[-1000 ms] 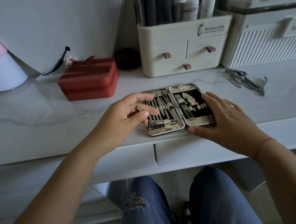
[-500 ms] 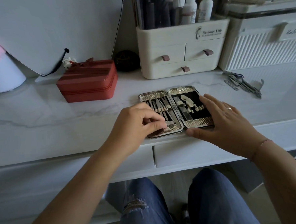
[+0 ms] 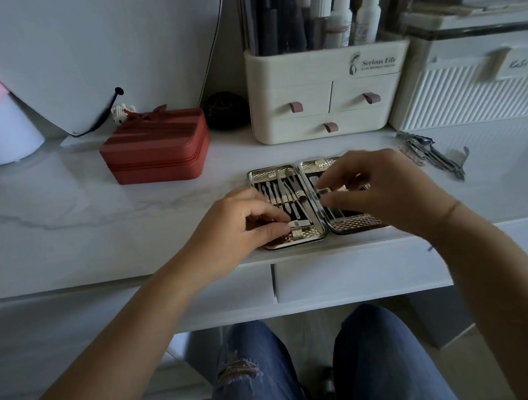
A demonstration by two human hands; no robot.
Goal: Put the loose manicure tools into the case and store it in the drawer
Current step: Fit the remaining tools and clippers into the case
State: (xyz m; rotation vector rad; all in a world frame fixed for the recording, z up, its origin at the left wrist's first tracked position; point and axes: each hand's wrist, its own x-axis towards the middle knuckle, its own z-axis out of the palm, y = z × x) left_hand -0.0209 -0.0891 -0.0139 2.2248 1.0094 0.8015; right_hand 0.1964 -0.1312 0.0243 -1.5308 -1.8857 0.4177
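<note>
1. At the front edge of the bench, about midway along, the case lies open and flat. Its two halves sit side by side, the near rim close to the edge.
2. In the left half of the case, a row of slim steel tools runs lengthwise in loops on a dark lining. A clipper lies crosswise at the near end.
3. The left hand rests at the near left corner of the case. Its fingers are curled tight, thumb and forefinger pinching the left end of the clipper.
4. The right hand is over the right half and covers most of it. Its fingers are curled and narrow, thumb and forefinger closed on a small metal piece just right of the hinge. The hand is blurred, so what kind of piece it is cannot be told.
5. The loose tools lie in a pile towards the right edge of the bench, behind the case and apart from it. Neither hand touches them.
6. Two fronts sit below the front edge. The drawer on the right is mostly under the case and is closed.
7. Along the back edge:
   - a white tub at the left corner;
   - a red box;
   - a dark ball;
   - a cream organiser with bottles standing in its top;
   - a ribbed white box at the right.
</note>
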